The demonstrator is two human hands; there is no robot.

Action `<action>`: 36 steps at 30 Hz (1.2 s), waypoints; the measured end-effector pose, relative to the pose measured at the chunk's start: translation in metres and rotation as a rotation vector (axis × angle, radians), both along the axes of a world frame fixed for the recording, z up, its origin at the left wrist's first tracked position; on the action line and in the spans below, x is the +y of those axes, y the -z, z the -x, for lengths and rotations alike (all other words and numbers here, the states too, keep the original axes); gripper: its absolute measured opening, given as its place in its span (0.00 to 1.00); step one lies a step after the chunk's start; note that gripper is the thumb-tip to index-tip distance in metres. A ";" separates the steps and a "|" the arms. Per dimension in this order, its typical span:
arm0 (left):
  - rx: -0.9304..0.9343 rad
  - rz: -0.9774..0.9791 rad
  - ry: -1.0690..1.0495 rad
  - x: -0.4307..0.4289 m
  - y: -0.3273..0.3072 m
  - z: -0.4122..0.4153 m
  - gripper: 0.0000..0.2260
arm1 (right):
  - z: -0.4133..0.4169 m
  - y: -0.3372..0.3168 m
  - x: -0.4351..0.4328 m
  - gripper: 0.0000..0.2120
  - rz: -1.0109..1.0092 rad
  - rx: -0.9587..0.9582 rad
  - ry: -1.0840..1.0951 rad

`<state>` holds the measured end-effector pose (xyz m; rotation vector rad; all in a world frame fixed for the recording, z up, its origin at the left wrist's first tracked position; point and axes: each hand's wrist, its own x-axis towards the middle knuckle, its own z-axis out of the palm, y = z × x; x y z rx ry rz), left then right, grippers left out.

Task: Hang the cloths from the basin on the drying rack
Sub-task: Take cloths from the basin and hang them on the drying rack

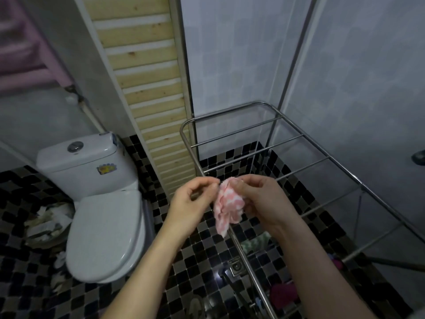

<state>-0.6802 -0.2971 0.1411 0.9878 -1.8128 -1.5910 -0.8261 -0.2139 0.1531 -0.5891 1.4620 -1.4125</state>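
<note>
Held up in both hands, over the left rail of the steel drying rack (194, 157): a crumpled pink-and-white cloth (230, 209), not yet on any bar. Pinched at its top corner between thumb and forefinger of the left hand (192, 199); gripped along its upper edge by the curled fingers (239, 187) of the right hand (262, 201). Under the rack, on the chequered floor (195, 261), a green cloth (255, 244) and a magenta cloth (285, 293). Off to the left, a white toilet (103, 215), lid down.
</note>
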 end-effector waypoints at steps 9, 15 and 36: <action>0.182 -0.206 0.006 -0.023 -0.011 0.016 0.04 | 0.030 -0.003 -0.002 0.15 -0.098 0.242 0.021; 0.195 -0.224 0.124 -0.028 -0.022 0.030 0.08 | 0.038 -0.008 0.000 0.23 -0.023 0.369 -0.229; -0.248 0.187 0.165 -0.030 0.007 0.055 0.05 | 0.111 -0.003 0.022 0.10 -0.298 1.028 -0.185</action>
